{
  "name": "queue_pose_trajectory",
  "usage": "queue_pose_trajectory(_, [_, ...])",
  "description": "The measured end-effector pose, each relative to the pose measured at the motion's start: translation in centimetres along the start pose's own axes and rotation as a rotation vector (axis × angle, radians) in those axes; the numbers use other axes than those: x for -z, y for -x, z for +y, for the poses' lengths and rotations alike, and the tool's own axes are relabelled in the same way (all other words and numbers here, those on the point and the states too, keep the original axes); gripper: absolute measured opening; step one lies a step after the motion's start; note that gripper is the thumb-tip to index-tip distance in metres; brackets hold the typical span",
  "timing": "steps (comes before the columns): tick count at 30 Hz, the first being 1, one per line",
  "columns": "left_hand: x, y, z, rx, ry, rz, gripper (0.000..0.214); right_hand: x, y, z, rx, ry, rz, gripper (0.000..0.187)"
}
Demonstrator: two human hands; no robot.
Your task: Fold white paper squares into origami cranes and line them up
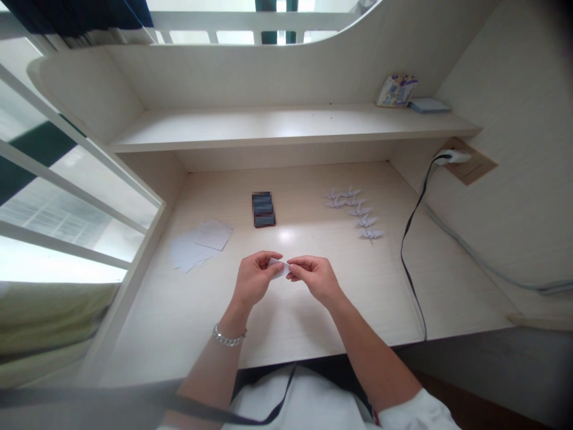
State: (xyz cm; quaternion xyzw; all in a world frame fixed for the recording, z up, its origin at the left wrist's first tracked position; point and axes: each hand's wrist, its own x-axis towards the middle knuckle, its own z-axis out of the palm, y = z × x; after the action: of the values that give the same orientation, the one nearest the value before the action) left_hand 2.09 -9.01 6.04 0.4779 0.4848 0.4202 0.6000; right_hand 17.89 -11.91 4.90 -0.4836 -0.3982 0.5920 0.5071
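Above the middle of the desk, a small folded piece of white paper (278, 270) is pinched between both of my hands. My left hand (256, 278) grips its left side with thumb and fingers. At the right corner, my right hand (316, 276) pinches the paper between thumb and fingertips. The fingers cover part of it, so its exact folded shape cannot be made out. Several folded white paper cranes (358, 212) stand in a bent line on the right of the desk. Loose white paper sheets (194, 246) lie overlapping on the left.
A dark phone-like rectangle (264, 209), partly blurred out, lies beyond my hands on the desk (304, 334). A black cable (405, 251) runs from the wall plug (452, 156) over the desk's right side. The shelf (286, 122) holds a colourful packet (396, 91) and a flat pale item (428, 106).
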Motion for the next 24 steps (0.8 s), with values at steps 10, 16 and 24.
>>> queue_pose_trajectory(10, [0.17,0.04,-0.32,-0.005,-0.046,-0.017,0.026,0.10,0.28,0.13,-0.079,-0.049,-0.027,0.031])
queue_pose_trajectory(16, [0.13,0.08,-0.06,0.018,-0.058,-0.037,0.025,-0.06,0.25,0.27,-0.065,-0.035,0.018,0.030])
queue_pose_trajectory(24, [0.13,0.04,-0.06,0.022,-0.087,-0.053,0.024,-0.16,0.20,0.58,-0.103,-0.075,0.037,0.034])
